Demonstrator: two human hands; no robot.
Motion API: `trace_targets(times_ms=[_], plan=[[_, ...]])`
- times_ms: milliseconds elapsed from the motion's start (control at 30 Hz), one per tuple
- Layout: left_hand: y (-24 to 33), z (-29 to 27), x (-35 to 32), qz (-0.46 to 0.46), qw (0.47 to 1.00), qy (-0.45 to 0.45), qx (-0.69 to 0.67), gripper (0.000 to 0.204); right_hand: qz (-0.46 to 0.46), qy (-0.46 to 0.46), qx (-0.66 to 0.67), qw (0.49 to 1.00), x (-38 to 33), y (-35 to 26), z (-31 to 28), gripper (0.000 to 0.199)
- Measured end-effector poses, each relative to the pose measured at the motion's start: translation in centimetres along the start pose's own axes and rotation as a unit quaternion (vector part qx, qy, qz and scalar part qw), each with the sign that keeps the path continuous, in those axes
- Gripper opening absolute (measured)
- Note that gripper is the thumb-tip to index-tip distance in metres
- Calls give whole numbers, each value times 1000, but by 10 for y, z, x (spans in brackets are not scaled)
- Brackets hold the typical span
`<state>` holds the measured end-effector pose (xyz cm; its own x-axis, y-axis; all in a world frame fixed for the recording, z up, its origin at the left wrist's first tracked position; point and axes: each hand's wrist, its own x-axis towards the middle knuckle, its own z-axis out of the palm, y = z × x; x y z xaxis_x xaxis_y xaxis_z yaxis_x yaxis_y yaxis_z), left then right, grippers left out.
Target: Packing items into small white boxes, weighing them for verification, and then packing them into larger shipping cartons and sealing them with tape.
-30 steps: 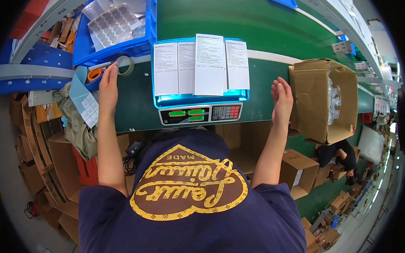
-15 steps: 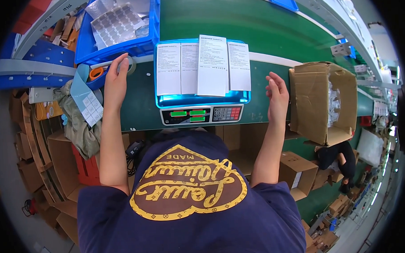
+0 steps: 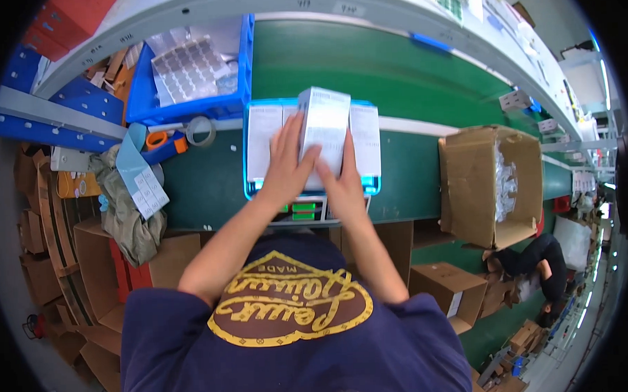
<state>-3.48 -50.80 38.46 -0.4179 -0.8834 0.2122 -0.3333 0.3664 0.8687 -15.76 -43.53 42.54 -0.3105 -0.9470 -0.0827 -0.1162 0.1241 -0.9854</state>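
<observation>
Over the scale point(image 3: 312, 189), hands point(image 3: 317, 175) gripping box point(image 3: 323, 126)

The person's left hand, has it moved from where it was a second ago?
Yes. The left hand has swung right, away from the roll of clear tape, onto the middle white box on the blue-rimmed weighing scale.

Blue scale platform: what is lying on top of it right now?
On the blue scale platform lie flat white boxes. Both hands, left hand and right hand, grip one white box raised above them. The middle of the platform is covered.
</observation>
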Motion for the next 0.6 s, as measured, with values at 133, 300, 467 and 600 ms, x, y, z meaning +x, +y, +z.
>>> trace_targets(times_ms=[133,300,467,600], plan=[[43,-67,-30,-77,954,2,-289,80,-120,-106,-75,984,-25,-20,-8,70],[-51,-122,-22,-183,948,83,-249,67,-53,159,-368,914,48,56,-92,59],[-114,-108,0,-243,938,-21,-245,76,100,-9,-262,960,80,92,-125,51],[-105,-110,10,-271,943,-124,-149,77,100,-30,-332,938,91,84,-132,51]])
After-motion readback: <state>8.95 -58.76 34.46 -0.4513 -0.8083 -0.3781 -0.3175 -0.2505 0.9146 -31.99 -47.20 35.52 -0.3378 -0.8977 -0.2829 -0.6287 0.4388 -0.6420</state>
